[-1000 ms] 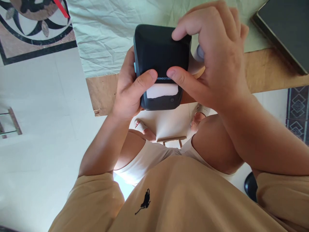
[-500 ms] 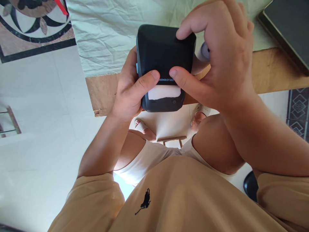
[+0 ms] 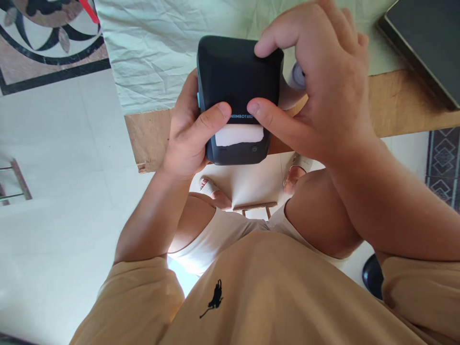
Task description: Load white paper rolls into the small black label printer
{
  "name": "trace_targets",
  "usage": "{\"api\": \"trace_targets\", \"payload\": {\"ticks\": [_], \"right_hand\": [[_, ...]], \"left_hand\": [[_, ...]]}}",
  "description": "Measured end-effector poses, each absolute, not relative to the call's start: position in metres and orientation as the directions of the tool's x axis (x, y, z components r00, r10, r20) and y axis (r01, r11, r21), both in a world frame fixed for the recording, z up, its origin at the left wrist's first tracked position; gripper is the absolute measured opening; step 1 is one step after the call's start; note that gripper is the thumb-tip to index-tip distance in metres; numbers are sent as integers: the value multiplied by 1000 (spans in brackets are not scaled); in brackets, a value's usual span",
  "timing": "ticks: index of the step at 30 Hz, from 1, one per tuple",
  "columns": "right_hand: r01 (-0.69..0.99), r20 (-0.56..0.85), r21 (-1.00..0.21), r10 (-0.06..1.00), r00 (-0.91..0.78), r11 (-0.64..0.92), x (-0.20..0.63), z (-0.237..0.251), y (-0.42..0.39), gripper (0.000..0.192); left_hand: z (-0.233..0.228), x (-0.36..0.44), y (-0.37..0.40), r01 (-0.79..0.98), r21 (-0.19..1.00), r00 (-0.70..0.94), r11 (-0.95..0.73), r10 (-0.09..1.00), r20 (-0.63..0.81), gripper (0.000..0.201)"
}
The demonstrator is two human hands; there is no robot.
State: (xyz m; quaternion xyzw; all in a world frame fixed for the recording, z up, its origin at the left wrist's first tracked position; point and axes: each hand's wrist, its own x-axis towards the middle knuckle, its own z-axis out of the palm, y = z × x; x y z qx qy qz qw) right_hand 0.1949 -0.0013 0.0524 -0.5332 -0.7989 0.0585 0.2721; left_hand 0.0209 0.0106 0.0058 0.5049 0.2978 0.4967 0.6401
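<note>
A black label printer marked NIIMBOT is held up over the near edge of the table. White label paper sticks out of its slot, above the power button. My left hand wraps the printer's left side, its thumb on the front by the lettering and its other fingers mostly hidden behind. My right hand grips the right part, with the index fingertip near the upper right corner and the thumb beside the lettering. Close to the right palm is a pale roll-like object, partly covered; whether the hand holds it I cannot tell.
Pale green cloth covers most of the wooden table. A dark flat case-like object lies at the right. My legs and a wooden stool-like frame are below the table edge.
The printer and both hands have shifted slightly left in the picture, along with a small shift of the whole view. The grip looks the same.
</note>
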Motion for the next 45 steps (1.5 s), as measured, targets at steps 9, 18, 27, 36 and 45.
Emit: {"api": "trace_targets", "payload": {"ticks": [9, 18, 27, 36, 45], "right_hand": [[734, 429, -412, 826, -366, 539, 200, 44, 5, 70], [742, 456, -403, 821, -344, 535, 196, 54, -1, 67], [778, 392, -326, 825, -406, 538, 199, 55, -2, 73], [786, 334, -341, 848, -412, 516, 198, 56, -3, 71], [786, 334, -367, 859, -388, 498, 197, 57, -4, 73]], "left_hand": [[0, 17, 16, -463, 886, 342, -14, 920, 193, 35], [6, 14, 21, -493, 870, 414, 27, 887, 207, 45], [16, 23, 12, -534, 818, 413, 215, 910, 31, 49], [11, 23, 17, -455, 876, 400, 161, 916, 39, 51], [17, 24, 12, -499, 847, 350, 184, 937, 3, 51]]}}
